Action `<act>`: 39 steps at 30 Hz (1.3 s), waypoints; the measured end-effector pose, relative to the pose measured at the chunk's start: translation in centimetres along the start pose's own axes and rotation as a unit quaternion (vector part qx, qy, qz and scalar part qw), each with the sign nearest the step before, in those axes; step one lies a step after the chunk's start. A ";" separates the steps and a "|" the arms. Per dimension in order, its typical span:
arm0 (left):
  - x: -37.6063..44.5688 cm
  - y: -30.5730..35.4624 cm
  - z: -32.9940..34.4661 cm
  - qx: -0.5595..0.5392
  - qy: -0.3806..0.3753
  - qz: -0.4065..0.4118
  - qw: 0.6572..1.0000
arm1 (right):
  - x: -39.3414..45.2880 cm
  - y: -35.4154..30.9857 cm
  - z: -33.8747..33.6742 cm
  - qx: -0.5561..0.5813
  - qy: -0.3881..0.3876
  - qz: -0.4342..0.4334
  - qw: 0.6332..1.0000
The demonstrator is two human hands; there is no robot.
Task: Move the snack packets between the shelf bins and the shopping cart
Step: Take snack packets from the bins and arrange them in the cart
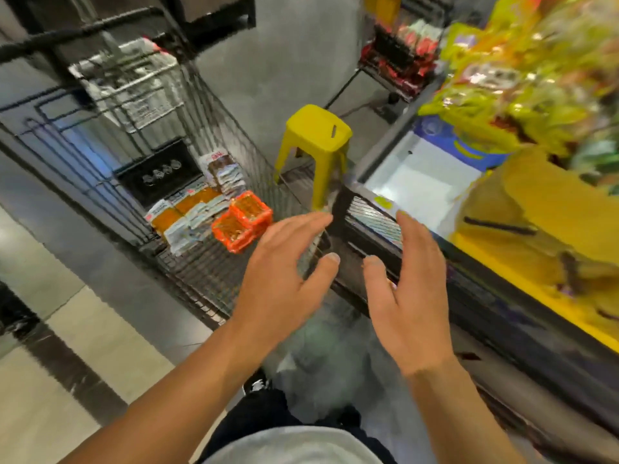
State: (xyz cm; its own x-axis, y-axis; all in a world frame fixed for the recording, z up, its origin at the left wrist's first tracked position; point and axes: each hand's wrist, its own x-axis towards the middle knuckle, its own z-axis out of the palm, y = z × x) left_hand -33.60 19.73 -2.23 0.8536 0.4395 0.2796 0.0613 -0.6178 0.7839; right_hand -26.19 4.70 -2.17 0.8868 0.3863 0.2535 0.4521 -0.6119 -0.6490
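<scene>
The wire shopping cart [207, 135] serves as the landmark and is the largest container in view. On its mesh floor lie snack packets [197, 212]: a flat spread of orange-and-white packs, with a brown-and-white pack [222, 174] propped just behind them toward the cart's far end. Two orange net-wrapped packs [242, 221] sit side by side at the near edge of that spread, touching each other. A crumpled white printed bag [134, 85] hangs against the cart's far end, by the dark handle bar.

To the right of the cart stands a shelf unit [502, 262] with a yellow front edge; its upper bins [522, 82] hold yellow and green packets, heavily blurred, so individual packs cannot be told apart. A lower white tray [422, 182] on the shelf shows a bare white floor.

Between cart and shelf stands a yellow plastic stool [316, 142].

The left hand [284, 272] hovers over the cart's near right corner, fingers spread, gripping nothing. The right hand [408, 289] hovers just right of the cart, fingers likewise spread and empty.
</scene>
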 end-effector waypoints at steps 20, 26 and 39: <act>-15.2 27.3 28.6 -0.083 -0.183 0.129 0.971 | -20.8 23.1 -29.0 -0.014 0.257 0.207 0.944; -15.2 32.7 35.9 -0.090 -0.236 0.149 0.956 | -22.7 29.3 -34.4 -0.037 0.300 0.257 0.918; -7.3 42.1 52.7 -0.108 -0.303 0.236 0.917 | -17.5 41.5 -43.6 -0.056 0.316 0.339 0.884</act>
State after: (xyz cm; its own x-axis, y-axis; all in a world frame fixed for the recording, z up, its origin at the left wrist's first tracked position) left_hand -9.98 -43.88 -0.48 0.8931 -0.3281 0.3077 -0.4373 -0.4734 0.7646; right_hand -18.74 -57.55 -2.29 0.8181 -0.5364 0.2073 -0.2280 -0.6335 -0.7394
